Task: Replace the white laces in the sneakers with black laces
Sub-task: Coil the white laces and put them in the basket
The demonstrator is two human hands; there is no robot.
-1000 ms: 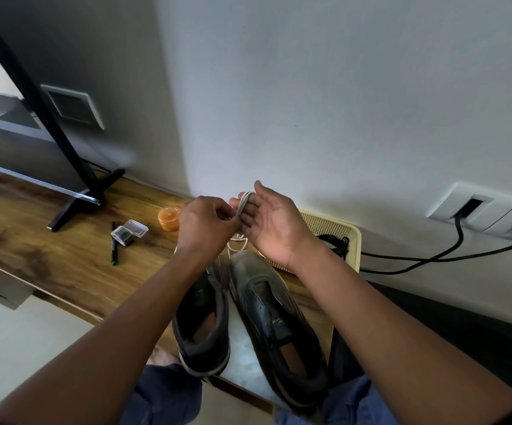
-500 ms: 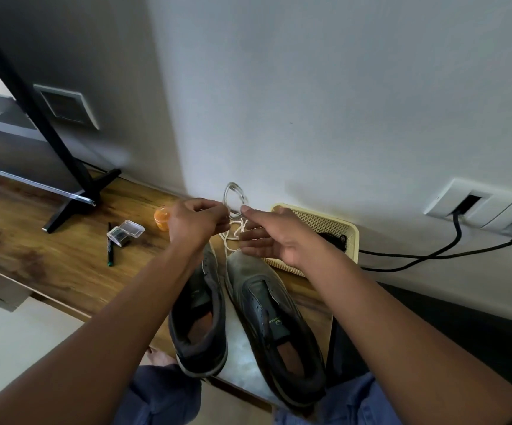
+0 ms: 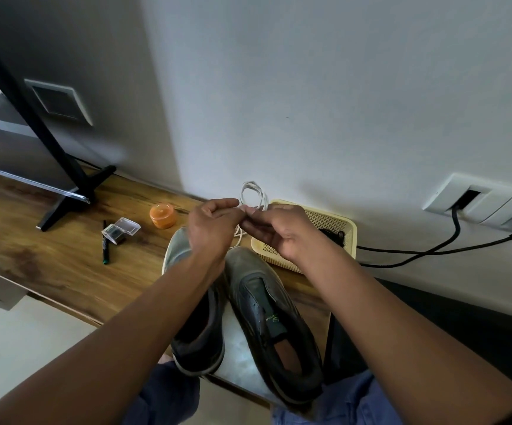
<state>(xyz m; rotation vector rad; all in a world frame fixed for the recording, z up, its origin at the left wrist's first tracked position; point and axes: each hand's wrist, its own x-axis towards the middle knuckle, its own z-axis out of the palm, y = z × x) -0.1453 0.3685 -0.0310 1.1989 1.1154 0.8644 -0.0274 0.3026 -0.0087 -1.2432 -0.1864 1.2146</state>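
Wall: pale wall [image 3: 325,87] fills the upper view; a white socket plate [image 3: 481,202] is on it at right, with black cables [image 3: 426,250] plugged in and running down to the left.
Desk: wooden desk [image 3: 40,256] against the wall, carrying everything below.
Stand: black stand [image 3: 49,167] with a splayed foot at the desk's far left.
Right sneaker: dark sneaker [image 3: 273,326] with no lace in its eyelets, toe toward the wall, heel over the near desk edge.
Left sneaker: second dark sneaker [image 3: 193,332] just beside it, partly hidden by the left forearm; whether it is laced cannot be told.
Basket: cream perforated basket [image 3: 340,228] by the wall, behind the right hand, something black inside.
Left hand: left hand [image 3: 212,228] above the sneakers' toes, fingers curled, pinching the white lace.
Right hand: right hand [image 3: 276,231] touching the left, thumb and fingertips pinching the same lace.
White lace: white lace [image 3: 253,194] coiled in small loops standing up from between the two hands, a strand hanging below toward the desk.
Jar: small orange jar [image 3: 163,215] near the wall, left of the hands.
Clear box: small clear plastic box [image 3: 120,230], lid open, left of the jar.
Pen: dark pen [image 3: 105,245] lying beside the box.
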